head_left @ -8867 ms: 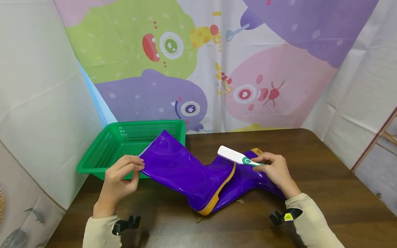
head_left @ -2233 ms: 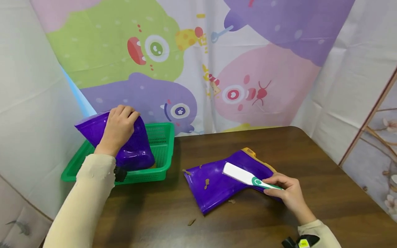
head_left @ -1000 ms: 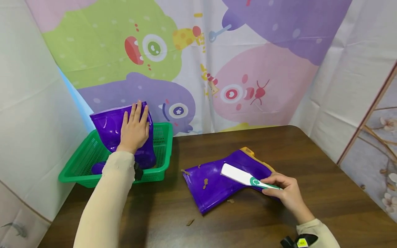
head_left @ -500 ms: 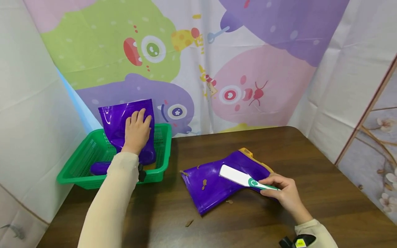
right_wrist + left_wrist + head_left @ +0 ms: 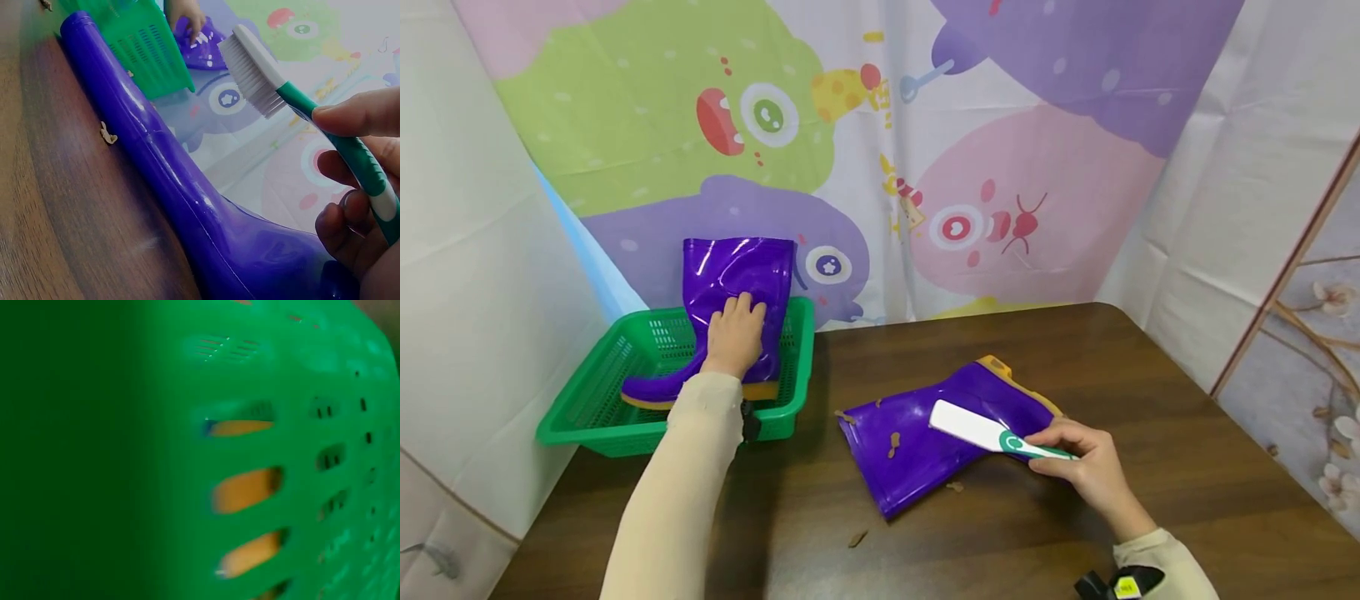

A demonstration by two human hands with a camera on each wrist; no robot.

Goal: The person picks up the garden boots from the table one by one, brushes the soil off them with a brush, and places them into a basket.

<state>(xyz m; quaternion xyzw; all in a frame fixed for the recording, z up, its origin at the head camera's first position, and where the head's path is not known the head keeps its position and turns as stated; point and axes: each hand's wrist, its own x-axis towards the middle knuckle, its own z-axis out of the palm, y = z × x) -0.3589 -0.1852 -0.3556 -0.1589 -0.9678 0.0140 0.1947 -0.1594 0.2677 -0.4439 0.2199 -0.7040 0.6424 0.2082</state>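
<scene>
In the head view one purple boot (image 5: pixel 737 271) stands upright in the green basket (image 5: pixel 602 438), toe to the left. My left hand (image 5: pixel 734 337) rests on its shaft, fingers fairly straight and spread a little. A second purple boot (image 5: pixel 917 450) lies on its side on the table, its orange sole toward the back right. Above it my right hand (image 5: pixel 1093 467) pinches the green and white handle of a brush (image 5: pixel 973 425). The right wrist view shows the bristles (image 5: pixel 250 78) off the boot. Basket wall (image 5: pixel 300 487) fills the left wrist view, orange sole showing through its slots.
Brown bits lie on the second boot's shaft (image 5: pixel 893 444) and on the wooden table (image 5: pixel 858 539). Behind the table (image 5: pixel 1037 525) hangs a cartoon cloth (image 5: pixel 1030 192), with white curtains (image 5: pixel 482 250) at the left side.
The boot in the basket has turned from tilted to upright, its toe settling at the left. My left hand has slid lower on its shaft. The right hand and brush have barely moved.
</scene>
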